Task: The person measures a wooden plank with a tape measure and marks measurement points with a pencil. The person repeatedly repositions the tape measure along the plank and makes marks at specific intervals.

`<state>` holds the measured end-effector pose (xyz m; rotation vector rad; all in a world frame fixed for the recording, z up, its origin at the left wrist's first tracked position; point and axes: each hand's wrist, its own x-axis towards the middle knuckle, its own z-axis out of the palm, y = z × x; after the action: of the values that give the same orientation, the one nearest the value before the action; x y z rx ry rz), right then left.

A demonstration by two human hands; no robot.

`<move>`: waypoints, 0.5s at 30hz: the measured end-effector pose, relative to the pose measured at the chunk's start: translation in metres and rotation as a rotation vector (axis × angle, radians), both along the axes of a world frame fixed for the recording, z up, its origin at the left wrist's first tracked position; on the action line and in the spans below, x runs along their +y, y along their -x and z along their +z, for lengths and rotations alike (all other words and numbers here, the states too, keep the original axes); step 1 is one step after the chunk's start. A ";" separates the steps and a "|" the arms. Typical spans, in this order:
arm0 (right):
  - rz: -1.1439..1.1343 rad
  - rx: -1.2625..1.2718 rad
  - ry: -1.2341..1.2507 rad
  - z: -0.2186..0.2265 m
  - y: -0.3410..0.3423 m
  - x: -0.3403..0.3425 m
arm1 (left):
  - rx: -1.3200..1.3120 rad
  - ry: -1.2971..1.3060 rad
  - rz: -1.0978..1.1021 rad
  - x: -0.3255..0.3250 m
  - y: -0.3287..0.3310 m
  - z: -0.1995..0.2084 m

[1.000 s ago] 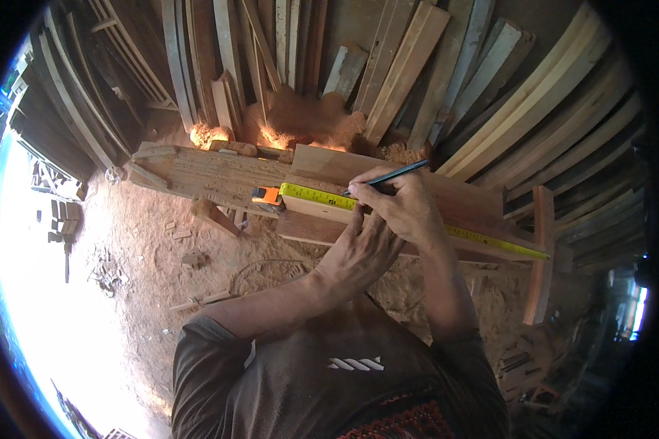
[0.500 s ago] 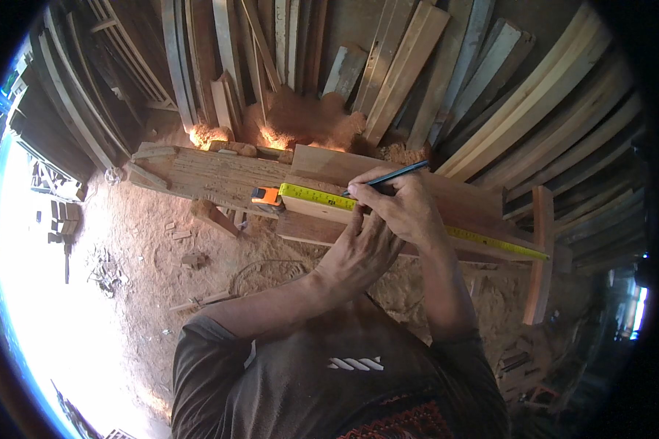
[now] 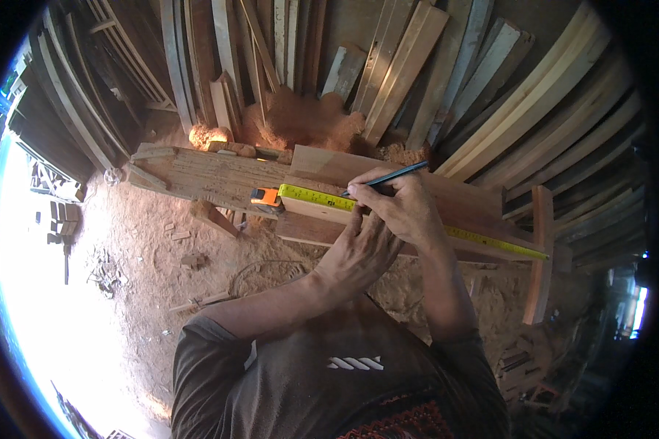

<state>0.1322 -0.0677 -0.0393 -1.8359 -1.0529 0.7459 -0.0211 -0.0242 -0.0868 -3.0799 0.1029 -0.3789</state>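
My right hand point(image 3: 406, 208) pinches a dark blue pencil point(image 3: 400, 172), its tip down at the yellow blade point(image 3: 311, 194) of a tape measure. The tape's orange and black case point(image 3: 266, 197) rests at the left end of a pale narrow board point(image 3: 318, 210). From there the blade runs right along the wood, passing beneath my hands, to a wooden crosspiece point(image 3: 541, 252). My left hand point(image 3: 366, 249) lies under and beside the right one, its fingertips closed against the blade and board edge. Its thumb is hidden.
A rough plank bench point(image 3: 220, 175) supports the work, with a wider board point(image 3: 322, 159) behind the tape. Many planks point(image 3: 406, 69) lean along the back and right. Sawdust point(image 3: 307, 121) is heaped behind the bench. Wood scraps point(image 3: 192, 260) lie on the dusty ground.
Almost nothing differs. Both hands, the pencil and the tape keep their places, apart from a very slight shift of the tape case to the left.
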 end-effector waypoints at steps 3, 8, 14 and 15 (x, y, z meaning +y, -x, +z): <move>0.006 -0.014 0.008 0.001 0.000 0.000 | 0.006 -0.003 0.004 0.000 0.000 0.001; 0.003 -0.028 -0.007 0.001 0.000 0.000 | 0.027 0.011 0.015 -0.001 0.000 0.003; 0.001 -0.037 -0.003 0.002 0.000 0.000 | 0.008 0.032 0.012 0.000 0.000 0.002; 0.003 -0.035 -0.009 0.001 0.000 0.000 | -0.002 0.015 0.018 0.000 0.000 0.002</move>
<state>0.1323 -0.0674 -0.0381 -1.8461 -1.0804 0.7125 -0.0210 -0.0244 -0.0848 -3.0926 0.0732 -0.3835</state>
